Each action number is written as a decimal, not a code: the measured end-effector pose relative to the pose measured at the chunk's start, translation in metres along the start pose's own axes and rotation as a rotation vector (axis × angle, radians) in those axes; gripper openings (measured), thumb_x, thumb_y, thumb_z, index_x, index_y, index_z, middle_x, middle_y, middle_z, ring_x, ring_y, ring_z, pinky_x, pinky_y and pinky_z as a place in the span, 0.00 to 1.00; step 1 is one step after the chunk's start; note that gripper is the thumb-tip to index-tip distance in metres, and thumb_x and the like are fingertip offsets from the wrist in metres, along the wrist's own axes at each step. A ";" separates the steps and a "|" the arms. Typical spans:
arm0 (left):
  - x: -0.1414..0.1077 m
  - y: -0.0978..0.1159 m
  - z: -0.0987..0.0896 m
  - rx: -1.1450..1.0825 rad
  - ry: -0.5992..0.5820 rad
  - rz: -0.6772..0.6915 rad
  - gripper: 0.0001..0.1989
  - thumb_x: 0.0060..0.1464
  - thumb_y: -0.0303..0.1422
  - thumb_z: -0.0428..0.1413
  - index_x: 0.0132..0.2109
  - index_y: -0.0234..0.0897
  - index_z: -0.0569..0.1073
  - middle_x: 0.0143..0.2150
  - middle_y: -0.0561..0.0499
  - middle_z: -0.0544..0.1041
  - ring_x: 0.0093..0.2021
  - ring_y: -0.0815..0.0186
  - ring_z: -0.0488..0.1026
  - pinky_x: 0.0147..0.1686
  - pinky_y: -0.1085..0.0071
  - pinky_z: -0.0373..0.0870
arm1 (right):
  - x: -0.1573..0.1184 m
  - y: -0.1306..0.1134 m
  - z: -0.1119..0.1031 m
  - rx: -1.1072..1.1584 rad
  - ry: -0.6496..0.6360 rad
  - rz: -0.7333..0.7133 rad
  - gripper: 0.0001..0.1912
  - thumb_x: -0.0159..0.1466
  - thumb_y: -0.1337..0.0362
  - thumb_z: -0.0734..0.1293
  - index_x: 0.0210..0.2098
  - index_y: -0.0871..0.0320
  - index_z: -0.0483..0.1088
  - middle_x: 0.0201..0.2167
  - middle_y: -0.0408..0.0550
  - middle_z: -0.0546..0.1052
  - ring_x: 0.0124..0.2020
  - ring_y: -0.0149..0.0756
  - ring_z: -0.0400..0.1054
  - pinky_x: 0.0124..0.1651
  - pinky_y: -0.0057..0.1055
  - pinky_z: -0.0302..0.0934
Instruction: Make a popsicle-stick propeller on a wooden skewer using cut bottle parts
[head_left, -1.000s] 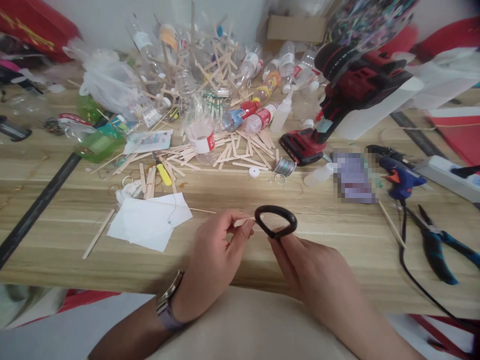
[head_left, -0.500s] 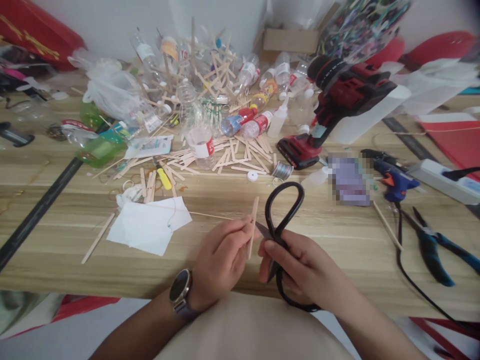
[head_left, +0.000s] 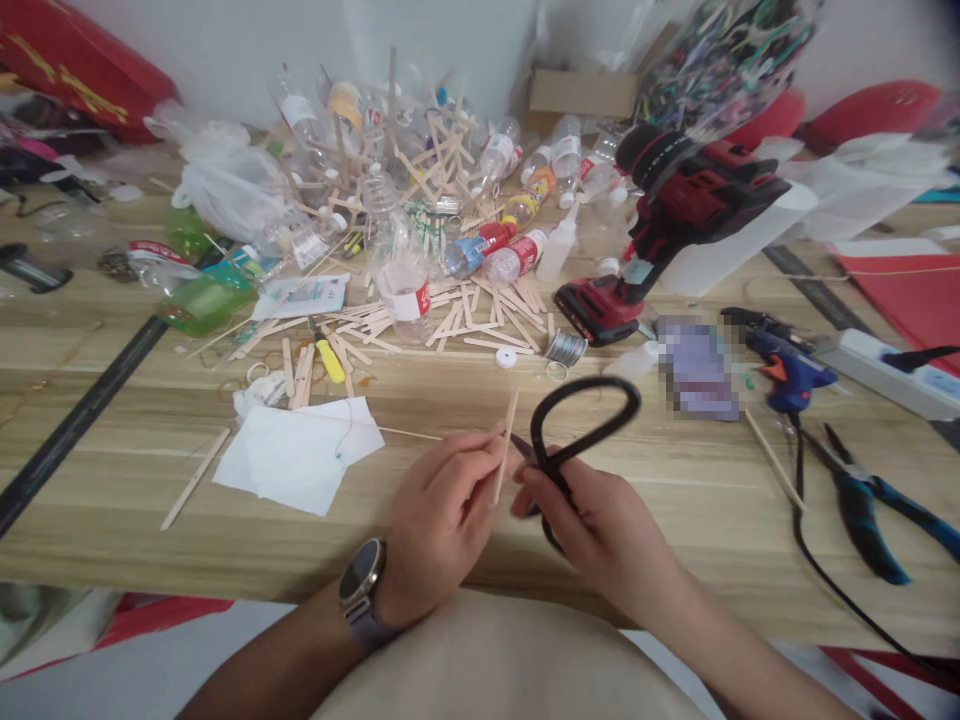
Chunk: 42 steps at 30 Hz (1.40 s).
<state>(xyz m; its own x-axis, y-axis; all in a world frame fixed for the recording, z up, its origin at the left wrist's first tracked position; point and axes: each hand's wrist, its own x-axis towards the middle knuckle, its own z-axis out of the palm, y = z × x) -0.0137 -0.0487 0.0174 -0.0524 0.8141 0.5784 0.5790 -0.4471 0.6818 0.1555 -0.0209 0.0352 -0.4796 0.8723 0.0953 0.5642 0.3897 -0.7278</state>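
My left hand [head_left: 450, 500], with a watch on its wrist, pinches a wooden craft stick [head_left: 507, 445] held nearly upright. A thin stick [head_left: 412, 433] runs leftward from behind these fingers toward the white paper [head_left: 300, 455]. Wrapped around black-handled scissors [head_left: 585, 405] is my right hand [head_left: 589, 515]. One large handle loop stands up above that hand, and the other is mostly hidden by it. A blade points left and meets the craft stick near my left fingertips; whether it cuts in cannot be made out.
Loose craft sticks [head_left: 487, 310] and plastic bottles [head_left: 405, 290] pile up at the back. A red drill [head_left: 675, 220] stands behind my right hand. To the right lie a glue gun [head_left: 787, 365], pliers [head_left: 862, 500] and a power strip [head_left: 892, 375]. A yellow-handled tool [head_left: 328, 360] lies left of centre.
The scissors have turned in my right hand: the upper loop leans further right and the lower loop is now mostly covered. My left hand keeps the craft stick in nearly the same place.
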 end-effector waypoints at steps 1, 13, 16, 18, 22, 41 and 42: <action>0.000 -0.002 -0.001 0.025 0.000 0.067 0.09 0.58 0.24 0.57 0.44 0.41 0.75 0.44 0.47 0.82 0.44 0.64 0.80 0.44 0.71 0.77 | 0.001 -0.004 -0.003 0.169 -0.118 0.091 0.17 0.71 0.58 0.54 0.31 0.56 0.66 0.20 0.44 0.77 0.15 0.29 0.65 0.18 0.24 0.55; 0.001 0.003 0.000 -0.069 -0.018 -0.124 0.07 0.57 0.24 0.59 0.41 0.40 0.74 0.42 0.50 0.82 0.43 0.68 0.79 0.45 0.75 0.74 | 0.000 0.017 0.000 -0.339 0.197 -0.251 0.12 0.68 0.68 0.57 0.39 0.59 0.72 0.32 0.52 0.82 0.27 0.37 0.75 0.27 0.28 0.63; 0.002 -0.001 -0.002 0.009 -0.038 0.065 0.11 0.56 0.21 0.59 0.44 0.39 0.73 0.45 0.47 0.82 0.46 0.66 0.79 0.47 0.74 0.74 | 0.003 0.005 -0.004 0.128 -0.072 -0.011 0.17 0.71 0.61 0.54 0.31 0.57 0.68 0.24 0.47 0.80 0.18 0.30 0.69 0.21 0.25 0.59; 0.003 -0.004 -0.003 0.026 -0.045 0.169 0.13 0.55 0.20 0.59 0.46 0.39 0.73 0.46 0.46 0.82 0.47 0.66 0.79 0.48 0.74 0.75 | 0.003 0.000 -0.008 0.369 -0.278 0.138 0.19 0.73 0.56 0.52 0.32 0.57 0.66 0.20 0.43 0.78 0.11 0.27 0.60 0.14 0.24 0.52; 0.003 -0.003 -0.001 -0.009 -0.019 0.103 0.11 0.56 0.21 0.59 0.44 0.39 0.74 0.44 0.47 0.82 0.45 0.66 0.80 0.46 0.74 0.76 | 0.001 0.007 -0.007 0.084 -0.066 -0.050 0.17 0.72 0.61 0.55 0.31 0.58 0.69 0.23 0.46 0.80 0.19 0.30 0.70 0.21 0.24 0.59; 0.003 0.002 -0.003 0.013 0.033 0.077 0.05 0.58 0.24 0.57 0.40 0.38 0.73 0.40 0.47 0.83 0.40 0.66 0.81 0.42 0.75 0.78 | -0.002 0.020 0.004 -0.186 0.216 -0.196 0.11 0.66 0.65 0.59 0.38 0.58 0.73 0.30 0.51 0.81 0.28 0.37 0.75 0.28 0.29 0.63; 0.002 0.001 -0.003 0.025 0.029 0.097 0.05 0.58 0.23 0.58 0.40 0.37 0.74 0.41 0.46 0.82 0.41 0.66 0.81 0.43 0.75 0.77 | -0.001 0.019 0.005 -0.158 0.196 -0.179 0.11 0.66 0.65 0.59 0.37 0.57 0.73 0.29 0.51 0.81 0.27 0.37 0.75 0.28 0.28 0.63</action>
<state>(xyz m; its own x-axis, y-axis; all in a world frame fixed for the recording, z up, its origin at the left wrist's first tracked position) -0.0153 -0.0485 0.0210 -0.0182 0.7559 0.6545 0.6029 -0.5139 0.6103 0.1639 -0.0158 0.0179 -0.4505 0.8199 0.3533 0.5871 0.5702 -0.5747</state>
